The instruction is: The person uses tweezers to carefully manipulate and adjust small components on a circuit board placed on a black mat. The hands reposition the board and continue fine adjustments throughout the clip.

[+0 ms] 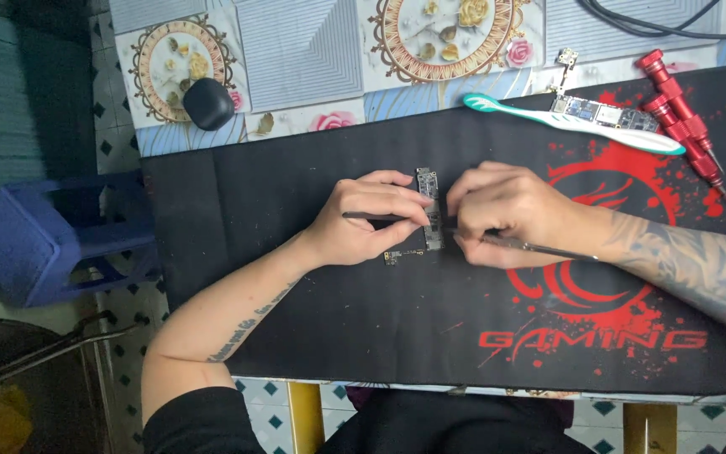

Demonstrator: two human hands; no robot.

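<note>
While both hands (439,220) pinch thin tools, narrow grey circuit board (430,206), chip-studded, upright on mat.

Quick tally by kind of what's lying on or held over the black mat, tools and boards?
Circuit boards: 2, a narrow one under both hands, another by the toothbrush
Thin metal tools: 2, left hand holds one, right hand holds one
Red screwdrivers: 2
Toothbrush: 1
Total: 7

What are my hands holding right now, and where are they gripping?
Each hand, left hand and right hand, pinches a thin metal tool near its tip over the small circuit board.
</note>
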